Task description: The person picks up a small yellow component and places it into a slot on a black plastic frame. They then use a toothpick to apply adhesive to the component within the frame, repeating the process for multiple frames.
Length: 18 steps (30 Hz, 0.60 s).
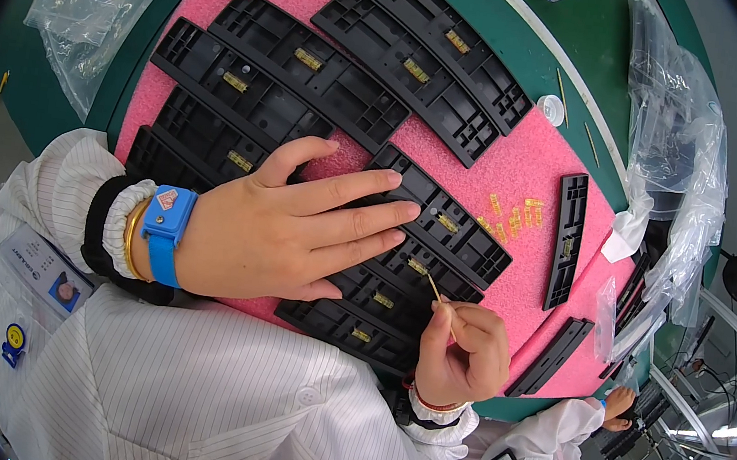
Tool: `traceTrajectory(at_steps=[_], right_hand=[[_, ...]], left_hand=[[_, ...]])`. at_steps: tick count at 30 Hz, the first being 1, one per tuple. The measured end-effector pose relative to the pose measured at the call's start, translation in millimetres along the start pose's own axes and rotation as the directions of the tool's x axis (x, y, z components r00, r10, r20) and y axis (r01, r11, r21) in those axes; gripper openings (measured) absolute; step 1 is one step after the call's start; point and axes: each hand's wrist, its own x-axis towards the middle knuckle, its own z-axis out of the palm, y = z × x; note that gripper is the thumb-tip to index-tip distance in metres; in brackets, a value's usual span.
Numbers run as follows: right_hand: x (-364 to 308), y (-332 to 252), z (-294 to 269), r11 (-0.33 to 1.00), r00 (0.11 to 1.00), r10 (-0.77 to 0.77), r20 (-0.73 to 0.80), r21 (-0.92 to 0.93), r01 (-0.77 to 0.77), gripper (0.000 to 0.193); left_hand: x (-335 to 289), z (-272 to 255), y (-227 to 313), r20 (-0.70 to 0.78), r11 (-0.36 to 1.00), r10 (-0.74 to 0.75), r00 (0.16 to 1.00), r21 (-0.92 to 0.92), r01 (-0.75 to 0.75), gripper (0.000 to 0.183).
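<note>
Left hand (pixel 271 235) splayed, stick (pixel 433 285) pinched by right hand (pixel 466 354), an insert (pixel 417 264) toward the foam's (pixel 538 163) lower edge is being exposed to slip-caused scratches.

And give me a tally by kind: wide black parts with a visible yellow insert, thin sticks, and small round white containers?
Wide black parts with a visible yellow insert: 9
Thin sticks: 3 (1 in the right hand)
Small round white container: 1
Total: 13

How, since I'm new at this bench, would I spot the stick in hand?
Start at the pink foam sheet. Near its lower edge, the right hand pinches the pale stick. Two similar sticks lie loose on the green table; this one alone is held.
</note>
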Motion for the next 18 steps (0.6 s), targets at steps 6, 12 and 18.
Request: traceTrajectory(at_steps=[6, 12, 18], right_hand=[[-0.8, 0.4, -0.4, 1.0, 1.0, -0.002, -0.001, -0.003, 0.002, 0.02], [0.4, -1.6, 0.7, 0.999, 0.999, -0.015, -0.05, -0.042, 0.013, 0.019], [2.7, 4.5, 3.2, 0.988, 0.976, 0.152, -0.155, 0.064, -0.144, 0.014]], left_hand=[[-0.2, 0.8, 0.7, 0.003, 1.0, -0.002, 1.0, 0.0, 0.002, 0.086], [0.1, 0.3, -2.5, -0.005, 1.0, 0.018, 1.0, 0.004, -0.018, 0.085], [-0.8, -3.9, -6.2, -0.021, 0.999, 0.029, 0.999, 0.032, -0.028, 0.082]])
